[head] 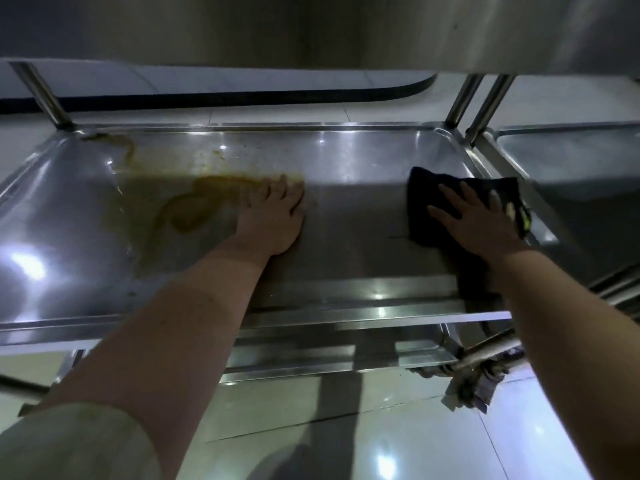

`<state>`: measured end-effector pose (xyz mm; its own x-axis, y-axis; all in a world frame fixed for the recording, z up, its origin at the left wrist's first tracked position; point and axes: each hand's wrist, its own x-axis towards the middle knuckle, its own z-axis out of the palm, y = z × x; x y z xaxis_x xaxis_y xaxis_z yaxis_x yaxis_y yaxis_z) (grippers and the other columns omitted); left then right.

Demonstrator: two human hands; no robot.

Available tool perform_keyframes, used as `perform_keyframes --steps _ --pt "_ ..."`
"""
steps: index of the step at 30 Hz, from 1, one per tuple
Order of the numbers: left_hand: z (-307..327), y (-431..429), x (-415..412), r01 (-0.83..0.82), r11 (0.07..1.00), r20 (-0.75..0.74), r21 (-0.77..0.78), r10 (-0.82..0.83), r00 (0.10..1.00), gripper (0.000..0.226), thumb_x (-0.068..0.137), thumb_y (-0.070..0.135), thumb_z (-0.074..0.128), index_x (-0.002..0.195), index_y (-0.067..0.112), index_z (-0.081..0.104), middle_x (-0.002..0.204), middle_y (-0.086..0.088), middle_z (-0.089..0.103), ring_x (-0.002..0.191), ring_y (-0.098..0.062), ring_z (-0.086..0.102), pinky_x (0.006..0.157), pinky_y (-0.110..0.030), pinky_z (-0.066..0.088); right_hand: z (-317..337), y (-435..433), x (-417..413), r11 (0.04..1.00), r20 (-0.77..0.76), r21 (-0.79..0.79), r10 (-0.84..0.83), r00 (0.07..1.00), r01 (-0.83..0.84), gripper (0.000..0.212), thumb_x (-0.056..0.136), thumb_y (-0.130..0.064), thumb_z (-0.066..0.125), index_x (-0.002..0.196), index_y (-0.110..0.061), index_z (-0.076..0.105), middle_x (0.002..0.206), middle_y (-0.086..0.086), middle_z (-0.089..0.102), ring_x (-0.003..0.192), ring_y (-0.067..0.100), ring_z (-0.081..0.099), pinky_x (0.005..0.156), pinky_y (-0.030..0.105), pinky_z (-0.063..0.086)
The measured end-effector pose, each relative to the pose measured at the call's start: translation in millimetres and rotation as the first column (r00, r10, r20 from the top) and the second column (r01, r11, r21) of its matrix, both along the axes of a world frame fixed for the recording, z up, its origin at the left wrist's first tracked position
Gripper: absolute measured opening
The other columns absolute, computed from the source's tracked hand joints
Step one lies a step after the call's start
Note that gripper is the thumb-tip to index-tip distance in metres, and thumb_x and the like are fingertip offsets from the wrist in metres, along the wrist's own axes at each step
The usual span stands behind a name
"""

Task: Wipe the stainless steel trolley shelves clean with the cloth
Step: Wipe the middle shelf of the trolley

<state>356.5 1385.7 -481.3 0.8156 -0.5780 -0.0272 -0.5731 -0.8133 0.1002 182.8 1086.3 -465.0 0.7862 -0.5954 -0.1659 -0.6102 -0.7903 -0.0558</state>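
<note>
A stainless steel trolley shelf (353, 161) fills the middle of the head view. A brownish-yellow stain (194, 202) spreads over its left half, up to the back left corner. My left hand (273, 220) lies flat on the shelf with straight fingers, at the right edge of the stain. My right hand (474, 220) presses flat with spread fingers on a dark cloth (426, 192) at the shelf's right side. The cloth has a yellowish smear near its right edge.
The upper shelf (311, 29) hangs close overhead. Upright posts stand at the back left (45, 95) and back right (464, 98). A second trolley shelf (571, 157) adjoins on the right. A lower shelf (329, 355) and a tiled floor (346, 427) lie below.
</note>
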Motion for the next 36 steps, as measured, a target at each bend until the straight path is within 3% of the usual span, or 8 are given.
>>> perform_keyframes --steps 5,11,15,20,24,26,32,36 --pt "-2 0 -2 -0.049 0.998 0.023 -0.026 0.049 0.999 0.056 0.103 0.040 0.024 0.157 0.023 0.017 0.165 0.001 0.004 0.149 -0.029 0.011 0.120 -0.052 0.004 -4 28 2 0.984 0.041 -0.015 -0.180 0.983 0.180 0.070 0.087 -0.081 0.018 0.150 -0.053 0.007 0.164 -0.009 0.001 0.147 0.044 -0.007 0.116 0.061 -0.006" --pt "4 10 13 0.004 1.000 -0.037 0.011 -0.003 0.999 0.054 0.105 0.036 0.019 0.157 0.024 0.010 0.165 0.004 0.002 0.151 -0.024 0.007 0.121 -0.048 0.005 -11 157 83 0.980 0.081 -0.028 0.199 0.977 -0.197 0.068 0.085 -0.081 0.019 0.148 -0.057 0.007 0.164 -0.012 0.000 0.146 0.047 -0.007 0.112 0.065 -0.008" --pt "2 19 13 0.012 1.000 -0.029 0.000 -0.012 1.000 0.054 0.106 0.037 0.017 0.158 0.023 0.006 0.165 0.004 0.001 0.151 -0.023 0.005 0.120 -0.048 0.004 0 167 107 0.977 0.055 0.062 0.199 0.978 -0.202 0.067 0.089 -0.078 0.021 0.149 -0.055 0.004 0.164 -0.010 -0.004 0.146 0.045 -0.013 0.113 0.064 -0.011" --pt "-2 17 7 -0.010 1.000 0.007 -0.011 0.010 1.000 0.055 0.104 0.038 0.017 0.157 0.026 0.009 0.165 0.004 0.001 0.151 -0.024 0.006 0.119 -0.052 0.001 0 182 50 0.975 -0.022 0.100 0.202 0.979 -0.199 0.067 0.087 -0.080 0.015 0.146 -0.059 -0.008 0.162 -0.014 -0.015 0.146 0.041 -0.018 0.114 0.059 -0.013" --pt "-4 20 7 -0.008 0.999 -0.003 -0.040 0.008 1.000 0.055 0.104 0.040 0.017 0.157 0.029 0.011 0.165 0.003 0.002 0.151 -0.027 0.006 0.119 -0.051 -0.002 -3 196 -28 0.959 -0.060 0.108 0.271 0.961 -0.264 0.069 0.067 -0.087 -0.004 0.130 -0.069 -0.028 0.159 -0.017 -0.024 0.145 0.041 -0.021 0.113 0.060 -0.012" --pt "-4 21 4 -0.008 0.999 0.006 -0.047 0.008 1.000 0.055 0.104 0.041 0.017 0.157 0.030 0.010 0.165 0.003 0.001 0.151 -0.027 0.006 0.119 -0.051 -0.001 -3 195 -32 0.958 -0.066 0.128 0.267 0.961 -0.258 0.067 0.064 -0.089 -0.003 0.123 -0.073 -0.031 0.158 -0.019 -0.027 0.144 0.042 -0.024 0.112 0.059 -0.014" --pt "-4 21 -1 -0.013 1.000 0.035 -0.027 0.014 0.999 0.055 0.105 0.041 0.013 0.157 0.028 0.003 0.165 0.003 -0.002 0.151 -0.025 0.001 0.117 -0.053 -0.006 -2 157 90 0.967 -0.013 0.031 0.255 0.967 -0.255 0.070 0.080 -0.087 0.011 0.143 -0.063 -0.010 0.162 -0.011 -0.017 0.145 0.045 -0.018 0.114 0.062 -0.012" --pt "-7 18 -3 -0.011 0.998 0.090 -0.063 0.017 0.996 0.056 0.105 0.041 0.018 0.158 0.023 0.009 0.165 0.000 0.005 0.151 -0.024 0.005 0.119 -0.053 -0.003 6 134 183 0.979 -0.024 0.066 0.194 0.981 -0.192 0.074 0.083 -0.085 0.012 0.149 -0.055 -0.002 0.164 -0.005 -0.012 0.144 0.047 -0.017 0.112 0.065 -0.012"
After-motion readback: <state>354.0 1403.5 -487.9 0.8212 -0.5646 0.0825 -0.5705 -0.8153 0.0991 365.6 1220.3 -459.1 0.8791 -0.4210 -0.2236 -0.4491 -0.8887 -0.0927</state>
